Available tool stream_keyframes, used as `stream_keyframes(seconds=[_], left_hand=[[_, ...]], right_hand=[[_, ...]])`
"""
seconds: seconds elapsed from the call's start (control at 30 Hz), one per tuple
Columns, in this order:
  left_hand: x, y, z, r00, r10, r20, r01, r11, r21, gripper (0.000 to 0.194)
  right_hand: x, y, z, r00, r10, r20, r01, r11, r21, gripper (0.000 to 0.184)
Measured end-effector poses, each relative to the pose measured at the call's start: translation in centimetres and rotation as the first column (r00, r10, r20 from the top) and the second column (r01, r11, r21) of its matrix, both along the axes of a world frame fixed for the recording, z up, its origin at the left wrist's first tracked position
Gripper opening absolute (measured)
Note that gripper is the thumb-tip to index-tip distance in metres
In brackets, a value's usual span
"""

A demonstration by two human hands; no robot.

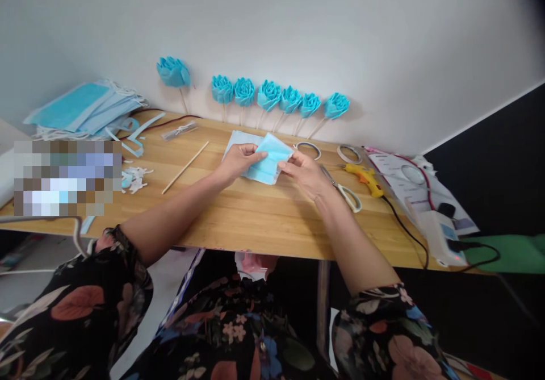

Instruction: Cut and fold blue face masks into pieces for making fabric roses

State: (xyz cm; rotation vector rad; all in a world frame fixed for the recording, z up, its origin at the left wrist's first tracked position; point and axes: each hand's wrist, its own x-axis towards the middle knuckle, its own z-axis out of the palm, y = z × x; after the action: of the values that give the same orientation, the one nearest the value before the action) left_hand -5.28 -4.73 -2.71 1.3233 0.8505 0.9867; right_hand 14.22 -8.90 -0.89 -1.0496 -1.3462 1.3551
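Observation:
Between my two hands is a light blue piece of face-mask fabric, raised a little over the table and tilted. My left hand pinches its left side between thumb and fingers. The thumb and fingers of my right hand close on its right edge. Behind the piece, partly covered, lies a paler blue sheet. A thin wooden stick rests on the table left of my left hand. Scissors with pale handles lie just right of my right hand.
Several blue fabric flowers on sticks lean against the wall. Stacked face masks sit at the back left, with cut strips nearby. At right are tape rolls, a yellow glue gun and a power strip with cords.

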Motion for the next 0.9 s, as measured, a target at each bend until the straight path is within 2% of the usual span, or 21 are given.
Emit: stream_keyframes(seconds=[0.07, 0.17, 0.27, 0.37, 0.47, 0.6, 0.8, 0.9], left_hand=[[0.1, -0.1, 0.1, 1.000, 0.010, -0.004, -0.010, 1.000, 0.003, 0.039], [0.2, -0.3, 0.1, 0.999, 0.012, -0.034, -0.011, 1.000, 0.013, 0.037], [0.2, -0.4, 0.1, 0.999, 0.013, -0.037, -0.011, 0.999, 0.035, 0.036], [0.2, -0.4, 0.1, 0.999, 0.012, -0.035, -0.011, 0.999, 0.035, 0.033], [0.2, -0.4, 0.1, 0.997, 0.038, -0.071, -0.033, 0.997, 0.063, 0.030], [0.2, -0.2, -0.3, 0.994, 0.034, -0.100, -0.024, 0.995, 0.100, 0.029], [0.4, -0.2, -0.6, 0.992, 0.011, -0.126, 0.007, 0.991, 0.137, 0.030], [0.5, -0.4, -0.2, 0.993, -0.019, -0.113, 0.032, 0.994, 0.106, 0.028]], right_hand=[[0.1, 0.4, 0.3, 0.999, 0.036, 0.025, -0.036, 0.999, 0.018, 0.056], [0.5, 1.4, 0.3, 0.994, -0.001, 0.107, -0.003, 0.999, 0.044, 0.065], [1.1, 2.5, -0.2, 0.963, -0.055, 0.263, 0.023, 0.992, 0.124, 0.063], [1.7, 2.8, -0.5, 0.921, -0.078, 0.383, -0.020, 0.969, 0.245, 0.060], [2.1, 2.5, -0.3, 0.918, -0.114, 0.381, -0.015, 0.947, 0.320, 0.061], [2.0, 2.0, -0.1, 0.921, -0.135, 0.365, 0.002, 0.940, 0.342, 0.059], [1.9, 1.8, -1.0, 0.841, -0.271, 0.469, 0.081, 0.919, 0.386, 0.034], [2.2, 1.8, -1.2, 0.832, -0.356, 0.426, 0.159, 0.888, 0.431, 0.033]])
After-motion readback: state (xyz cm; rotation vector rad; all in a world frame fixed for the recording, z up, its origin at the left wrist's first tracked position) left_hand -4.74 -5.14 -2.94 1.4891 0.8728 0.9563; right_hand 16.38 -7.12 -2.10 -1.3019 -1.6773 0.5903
